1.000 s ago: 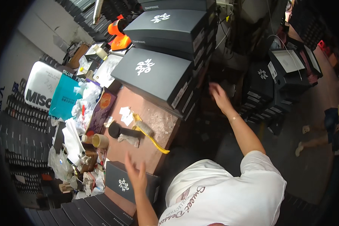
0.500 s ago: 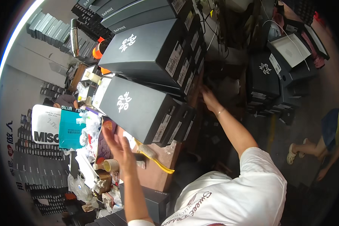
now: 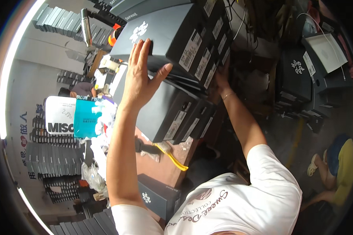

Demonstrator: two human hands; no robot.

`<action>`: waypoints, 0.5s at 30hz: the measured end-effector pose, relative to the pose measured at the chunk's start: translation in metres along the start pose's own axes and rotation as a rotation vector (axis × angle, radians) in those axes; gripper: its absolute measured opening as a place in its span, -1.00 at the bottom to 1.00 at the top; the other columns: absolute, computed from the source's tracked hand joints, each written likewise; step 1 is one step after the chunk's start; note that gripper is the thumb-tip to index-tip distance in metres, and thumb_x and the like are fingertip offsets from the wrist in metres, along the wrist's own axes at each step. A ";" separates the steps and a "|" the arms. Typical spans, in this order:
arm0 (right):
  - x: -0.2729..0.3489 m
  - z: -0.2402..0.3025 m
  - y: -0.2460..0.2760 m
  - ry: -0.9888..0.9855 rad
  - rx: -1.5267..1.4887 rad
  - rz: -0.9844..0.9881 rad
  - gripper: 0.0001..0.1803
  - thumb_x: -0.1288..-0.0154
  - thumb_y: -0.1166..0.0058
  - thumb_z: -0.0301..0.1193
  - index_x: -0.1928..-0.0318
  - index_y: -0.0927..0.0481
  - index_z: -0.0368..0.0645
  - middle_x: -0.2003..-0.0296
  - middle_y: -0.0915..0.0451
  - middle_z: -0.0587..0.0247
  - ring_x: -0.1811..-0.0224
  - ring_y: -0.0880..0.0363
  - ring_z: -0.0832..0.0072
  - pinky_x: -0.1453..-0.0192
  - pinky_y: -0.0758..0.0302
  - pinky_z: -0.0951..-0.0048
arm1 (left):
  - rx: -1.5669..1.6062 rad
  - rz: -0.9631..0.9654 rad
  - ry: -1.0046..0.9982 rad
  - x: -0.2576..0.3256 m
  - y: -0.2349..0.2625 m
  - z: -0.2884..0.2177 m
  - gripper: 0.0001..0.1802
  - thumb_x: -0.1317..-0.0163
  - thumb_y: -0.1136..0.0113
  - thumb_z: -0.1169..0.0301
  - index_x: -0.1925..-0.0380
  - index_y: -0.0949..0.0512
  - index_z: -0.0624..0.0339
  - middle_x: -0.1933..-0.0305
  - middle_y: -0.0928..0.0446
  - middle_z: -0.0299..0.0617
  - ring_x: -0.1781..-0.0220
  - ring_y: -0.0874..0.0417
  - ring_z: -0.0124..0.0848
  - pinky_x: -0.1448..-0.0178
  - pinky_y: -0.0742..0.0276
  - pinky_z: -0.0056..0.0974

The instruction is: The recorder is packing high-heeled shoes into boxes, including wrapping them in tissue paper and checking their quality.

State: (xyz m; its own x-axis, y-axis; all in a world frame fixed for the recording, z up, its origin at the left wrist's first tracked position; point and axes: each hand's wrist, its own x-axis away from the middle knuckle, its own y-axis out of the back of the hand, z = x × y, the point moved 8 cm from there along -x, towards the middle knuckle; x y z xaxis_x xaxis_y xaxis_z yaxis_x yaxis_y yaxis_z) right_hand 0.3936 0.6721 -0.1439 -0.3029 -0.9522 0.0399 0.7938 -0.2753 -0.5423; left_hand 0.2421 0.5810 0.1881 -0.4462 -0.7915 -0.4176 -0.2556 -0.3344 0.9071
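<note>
My left hand (image 3: 140, 76) lies with its fingers stretched against the near left side of a dark grey shoe box (image 3: 164, 33), the top one of a stack. The thumb points right along that side. At the right foot of the same stack is my right hand (image 3: 222, 78), its fingers mostly hidden by the boxes and shadow. Nearer to me stands a lower stack of shoe boxes (image 3: 159, 111), partly behind my left forearm. White labels cover the right ends of both stacks. A yellow-handled brush (image 3: 175, 159) lies on the reddish-brown table (image 3: 172, 174).
Another shoe box (image 3: 159, 196) sits at the table's near edge. On the left are a white and teal package (image 3: 60, 114) and crumpled white paper. More shoe boxes (image 3: 292, 80) are piled at right, and a person in yellow (image 3: 345, 170) is low at far right.
My left hand has moved up and away from me, from above the table beside the lower stack onto the upper box. My right hand stays by the stack's foot. The view has shifted.
</note>
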 end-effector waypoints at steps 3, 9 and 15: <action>0.012 0.017 -0.012 -0.188 -0.168 0.060 -0.08 -0.28 -0.03 -0.41 -0.47 0.28 0.22 -0.34 -0.16 0.10 -0.22 -0.36 0.29 -0.24 -0.32 0.32 | -0.002 0.007 -0.009 0.000 0.006 -0.002 -0.09 -0.11 -0.25 -0.08 -0.27 -0.22 0.35 -0.35 -0.16 0.26 -0.44 -0.10 0.09 -0.41 -0.12 0.00; 0.026 -0.060 0.066 -0.571 -0.110 0.025 -0.48 -0.36 0.10 -0.01 -0.22 -0.37 0.03 -0.06 -0.50 0.26 -0.04 -0.50 0.35 -0.03 -0.48 0.24 | -0.112 0.088 -0.051 0.012 0.021 -0.047 -0.18 -0.17 -0.16 -0.11 -0.29 -0.26 0.20 -0.33 -0.22 0.17 -0.40 -0.21 0.04 -0.39 -0.17 -0.01; 0.074 -0.004 0.138 -0.504 -0.167 -0.118 -0.58 -0.37 0.09 -0.11 -0.14 -0.46 -0.01 -0.01 -0.52 0.33 -0.08 -0.46 0.45 -0.06 -0.48 0.29 | 0.233 -0.019 0.022 -0.022 0.013 -0.095 -0.36 -0.18 -0.14 -0.06 0.00 -0.41 0.31 -0.03 -0.41 0.16 -0.07 -0.44 0.08 -0.13 -0.35 -0.02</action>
State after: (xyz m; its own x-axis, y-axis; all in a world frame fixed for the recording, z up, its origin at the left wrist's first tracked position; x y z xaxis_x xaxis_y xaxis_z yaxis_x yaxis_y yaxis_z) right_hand 0.4790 0.5635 -0.2189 -0.0617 -0.8731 0.4836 0.6628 -0.3981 -0.6342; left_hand 0.3301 0.5451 0.2141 -0.4207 -0.7982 -0.4312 -0.4560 -0.2248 0.8611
